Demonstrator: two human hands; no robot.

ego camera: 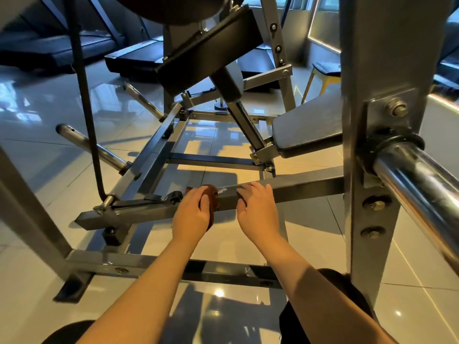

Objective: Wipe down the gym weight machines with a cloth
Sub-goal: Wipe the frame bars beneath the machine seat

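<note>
— Cloth (211,194), the brown one: where is it?
— Bunched under the left hand (192,211), pressed against a grey square bar (298,188) of the weight machine (151,157), low above the tiled floor (37,115).
— And the hands?
— The left hand's fingers curl round the cloth on top of the bar. The right hand (257,206) sits just beside it on the same bar, fingers hooked over the far edge.
— Around them?
— At right there's a bolted upright post (372,70) with a chrome sleeve (422,187) sticking out of it. A padded seat (305,130) is beyond.
</note>
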